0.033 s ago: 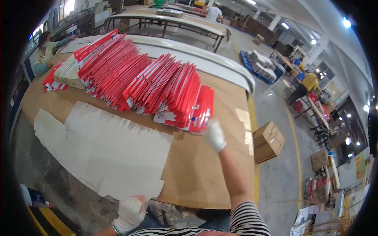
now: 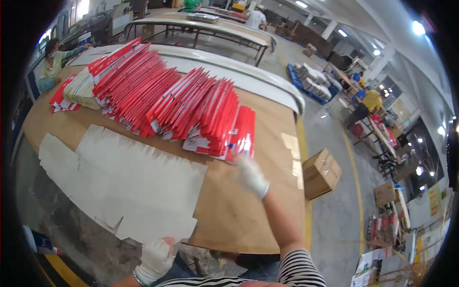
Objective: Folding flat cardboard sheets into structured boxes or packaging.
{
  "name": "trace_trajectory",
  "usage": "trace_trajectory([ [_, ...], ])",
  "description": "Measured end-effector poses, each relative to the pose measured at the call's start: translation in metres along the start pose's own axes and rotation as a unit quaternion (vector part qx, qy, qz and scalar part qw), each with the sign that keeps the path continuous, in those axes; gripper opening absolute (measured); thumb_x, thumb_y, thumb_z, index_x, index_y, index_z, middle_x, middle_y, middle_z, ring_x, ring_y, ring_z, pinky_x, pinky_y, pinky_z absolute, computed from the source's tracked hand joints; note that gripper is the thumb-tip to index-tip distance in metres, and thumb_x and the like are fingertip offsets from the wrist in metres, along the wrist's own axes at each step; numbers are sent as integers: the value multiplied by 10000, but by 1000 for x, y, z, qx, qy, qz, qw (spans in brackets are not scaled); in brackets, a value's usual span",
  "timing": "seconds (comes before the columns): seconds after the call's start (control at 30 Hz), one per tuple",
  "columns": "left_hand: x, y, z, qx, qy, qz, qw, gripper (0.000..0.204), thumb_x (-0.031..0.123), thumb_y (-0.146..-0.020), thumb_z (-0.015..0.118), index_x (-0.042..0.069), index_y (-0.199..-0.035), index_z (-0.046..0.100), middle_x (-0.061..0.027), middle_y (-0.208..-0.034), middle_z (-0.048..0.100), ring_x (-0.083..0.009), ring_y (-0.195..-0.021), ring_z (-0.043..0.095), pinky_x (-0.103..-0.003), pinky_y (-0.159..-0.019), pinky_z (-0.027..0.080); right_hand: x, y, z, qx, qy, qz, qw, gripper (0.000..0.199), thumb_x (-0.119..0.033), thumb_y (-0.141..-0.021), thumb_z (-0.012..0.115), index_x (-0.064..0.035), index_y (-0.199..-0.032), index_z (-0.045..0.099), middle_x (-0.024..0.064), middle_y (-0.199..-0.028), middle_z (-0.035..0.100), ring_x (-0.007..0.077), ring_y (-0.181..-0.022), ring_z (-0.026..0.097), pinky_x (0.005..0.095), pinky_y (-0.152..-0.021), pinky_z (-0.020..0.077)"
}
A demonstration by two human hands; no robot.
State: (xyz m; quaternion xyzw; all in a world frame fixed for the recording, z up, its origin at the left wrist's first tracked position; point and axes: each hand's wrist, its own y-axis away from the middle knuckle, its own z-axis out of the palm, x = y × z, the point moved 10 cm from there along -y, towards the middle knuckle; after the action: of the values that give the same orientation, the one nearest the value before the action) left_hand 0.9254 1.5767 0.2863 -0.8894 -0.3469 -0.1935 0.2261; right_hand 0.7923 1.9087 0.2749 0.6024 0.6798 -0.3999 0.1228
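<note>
A long row of red printed card pieces [image 2: 138, 88] leans in overlapping layers across the brown-covered table [image 2: 239, 205]. At its right end, the last red pieces [image 2: 245, 126] lie flatter. My right hand [image 2: 251, 178], in a white glove, is just on the near side of them; motion smears its fingers, and whether it holds anything is unclear. Overlapping pale grey-white card sheets [image 2: 138, 177] cover the table's near left. By their near edge is my left hand [image 2: 155, 260], gloved in white with bare fingertips, its fingers closed; what is between them is too small to tell.
A tied bundle of pale card [image 2: 82, 90] sits at the row's left end. Beyond it, a person [image 2: 53, 64] reaches over the table's far left. A cardboard box [image 2: 322, 173] stands past the right edge. Another table [image 2: 201, 28] is behind; a person in yellow [image 2: 370, 101] works at far right.
My right hand has drawn slightly nearer to me and left, away from the red pieces. The whole view has shifted a little. My left hand stays by the pale sheets' near edge.
</note>
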Motion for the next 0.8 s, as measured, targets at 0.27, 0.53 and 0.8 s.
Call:
trace_trajectory([
  [0.27, 75, -16, 2, -25, 38, 154, 987, 410, 278, -737, 718, 21, -1043, 627, -161, -1096, 630, -342, -1020, 601, -453, -864, 482, -191, 171, 30, -186, 191, -197, 944, 222, -230, -747, 613, -124, -940, 586, 51, -968, 615, 230, -966, 593, 391, -916, 436],
  [0.53, 40, -11, 80, -251, -90, 187, 946, 745, 472, -698, 742, 59, -1281, 535, -165, -1376, 472, -362, -1324, 387, -527, -1060, 320, -138, 292, -121, -6, 95, 66, 993, 258, 75, -716, 597, -70, -929, 605, 72, -914, 595, 263, -912, 589, 348, -787, 459],
  [0.8, 87, -38, 131, -171, -34, 305, 936, 383, 231, -721, 694, 116, -1084, 658, -85, -1195, 603, -295, -1128, 535, -458, -926, 423, -50, 414, -171, 183, -53, 254, 948, 323, 177, -741, 476, -17, -935, 646, 84, -968, 636, 208, -949, 603, 308, -851, 466],
])
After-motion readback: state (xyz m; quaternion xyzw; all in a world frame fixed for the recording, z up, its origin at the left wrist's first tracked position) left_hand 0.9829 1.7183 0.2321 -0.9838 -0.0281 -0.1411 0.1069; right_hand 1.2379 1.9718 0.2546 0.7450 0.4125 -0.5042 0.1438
